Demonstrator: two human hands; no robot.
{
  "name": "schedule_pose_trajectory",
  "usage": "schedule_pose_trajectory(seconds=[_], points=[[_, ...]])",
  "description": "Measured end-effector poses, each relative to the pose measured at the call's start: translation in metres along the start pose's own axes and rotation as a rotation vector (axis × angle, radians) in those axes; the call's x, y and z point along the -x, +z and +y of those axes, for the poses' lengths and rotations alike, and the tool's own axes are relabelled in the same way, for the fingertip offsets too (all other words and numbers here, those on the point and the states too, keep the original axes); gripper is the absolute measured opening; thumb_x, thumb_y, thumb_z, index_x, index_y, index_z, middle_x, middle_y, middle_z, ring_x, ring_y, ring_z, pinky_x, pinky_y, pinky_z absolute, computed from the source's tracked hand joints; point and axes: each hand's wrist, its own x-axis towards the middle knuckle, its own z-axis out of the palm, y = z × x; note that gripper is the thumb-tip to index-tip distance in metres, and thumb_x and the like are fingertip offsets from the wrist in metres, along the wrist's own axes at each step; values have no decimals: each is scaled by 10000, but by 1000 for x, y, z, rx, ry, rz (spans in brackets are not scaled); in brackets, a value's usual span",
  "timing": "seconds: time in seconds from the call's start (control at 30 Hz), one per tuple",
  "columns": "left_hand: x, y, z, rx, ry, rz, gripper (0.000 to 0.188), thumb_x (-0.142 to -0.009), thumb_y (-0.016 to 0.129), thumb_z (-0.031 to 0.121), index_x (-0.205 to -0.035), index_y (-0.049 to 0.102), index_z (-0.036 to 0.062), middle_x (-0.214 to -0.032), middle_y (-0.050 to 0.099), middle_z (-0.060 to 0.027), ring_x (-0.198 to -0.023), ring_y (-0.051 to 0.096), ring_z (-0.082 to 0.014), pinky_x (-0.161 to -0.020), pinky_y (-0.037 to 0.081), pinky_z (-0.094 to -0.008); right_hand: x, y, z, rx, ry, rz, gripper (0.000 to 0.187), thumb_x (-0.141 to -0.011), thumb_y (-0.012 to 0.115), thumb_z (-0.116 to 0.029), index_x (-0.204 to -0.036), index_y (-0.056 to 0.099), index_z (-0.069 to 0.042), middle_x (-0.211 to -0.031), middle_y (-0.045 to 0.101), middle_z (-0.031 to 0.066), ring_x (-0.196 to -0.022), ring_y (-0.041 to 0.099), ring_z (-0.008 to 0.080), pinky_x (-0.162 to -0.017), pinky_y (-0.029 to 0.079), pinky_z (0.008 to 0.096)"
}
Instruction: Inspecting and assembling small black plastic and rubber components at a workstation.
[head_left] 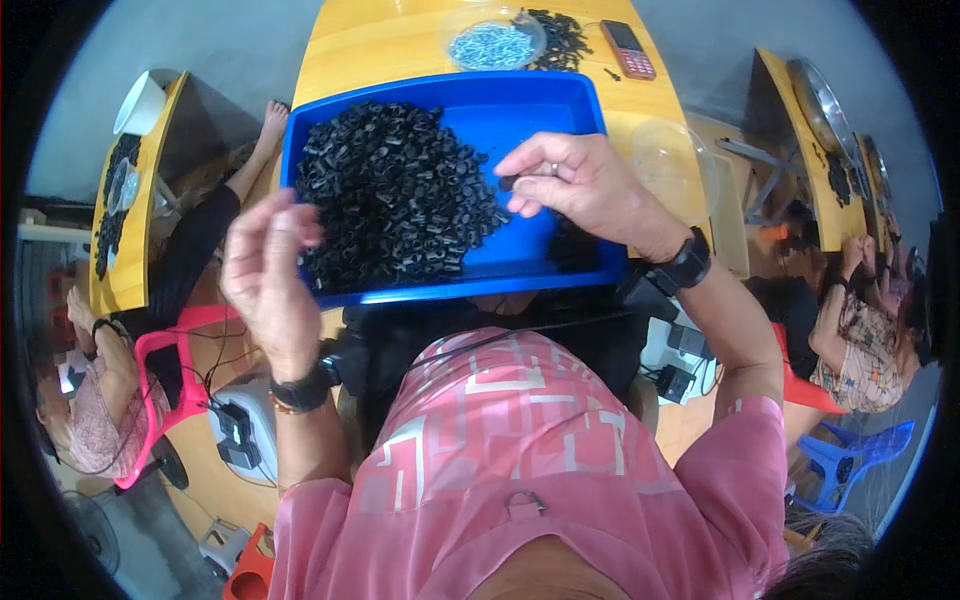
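My right hand [575,185] is over the right half of a blue plastic tray [450,294]. Its thumb and fingertips pinch a small black plastic piece [508,183]. My left hand [268,270] hovers by the tray's near left corner, with its fingers bent and blurred by motion; whether anything is between them cannot be made out. A big heap of small black plastic pieces [395,190] fills the tray's left and middle. A smaller group of black pieces [572,245] lies in its near right corner, partly below my right wrist.
Beyond the tray, the yellow table [375,40] holds a clear bowl of silvery small parts [492,46], loose black pieces [558,40] and a red phone [628,50]. A clear round container [668,165] stands at right. Other people sit at tables on both sides. A cable crosses near my lap.
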Motion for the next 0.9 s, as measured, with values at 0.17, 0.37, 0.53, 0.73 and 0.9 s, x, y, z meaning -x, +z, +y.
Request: schedule_pose_trajectory(seconds=[0.17,0.37,0.53,0.73,0.9], points=[[21,67,7,-58,-296,-419,211,-955,641,135,-1115,655,-3,-980,705,-89,-820,643,-114,-735,525,-252,12,26,-9,91,-147,78,189,-857,640,-21,-1037,631,38,-844,701,132,-806,699,197,-734,562,312],[26,101,0,37,-403,-585,155,-899,706,71,-1017,631,5,-882,666,-46,-752,627,-98,-675,519,-229,37,17,-16,272,-211,76,141,-864,657,-16,-988,604,25,-826,691,99,-742,682,158,-684,560,295],[23,110,-13,166,-455,-642,143,-922,676,68,-1043,629,6,-858,660,-45,-718,612,-94,-644,511,-232,52,-14,-13,302,-169,83,150,-872,686,-41,-1016,667,-5,-877,703,54,-773,661,105,-698,552,258],[14,114,-19,235,-519,-459,201,-961,629,93,-1133,640,-10,-885,667,-48,-725,602,-92,-661,497,-223,57,-112,5,893,-69,412,117,-839,656,-67,-934,681,-3,-816,686,176,-743,687,279,-686,534,344],[18,111,-24,230,-491,-456,168,-960,629,94,-1093,650,-8,-890,670,-55,-722,602,-93,-660,492,-226,56,-121,24,1128,185,340,151,-805,658,-94,-893,682,25,-820,665,230,-781,660,365,-716,523,396]])
